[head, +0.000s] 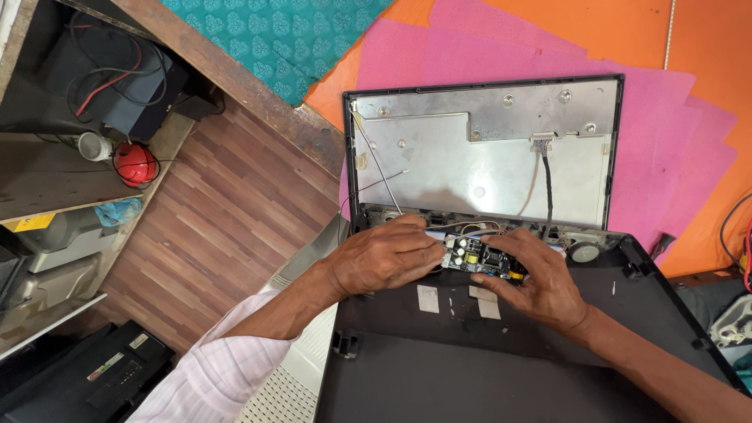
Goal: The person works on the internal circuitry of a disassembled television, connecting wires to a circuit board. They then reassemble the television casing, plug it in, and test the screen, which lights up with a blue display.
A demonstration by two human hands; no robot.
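Observation:
A small circuit board (479,257) with capacitors and other parts sits between my hands, at the seam where an opened monitor's metal back panel (439,168) meets its black plastic rear cover (501,345). My left hand (384,254) grips the board's left end with curled fingers. My right hand (536,274) holds the board's right end from the other side. A black cable (547,184) runs from a connector on the metal panel down toward the board. Thin wires cross the panel's left part.
The monitor lies on pink and orange sheets (666,117) and a teal patterned cloth (274,31). To the left is wooden flooring (219,227), a shelf with a red round object (135,163), cables and dark equipment (86,376). A round speaker (583,251) sits beside my right hand.

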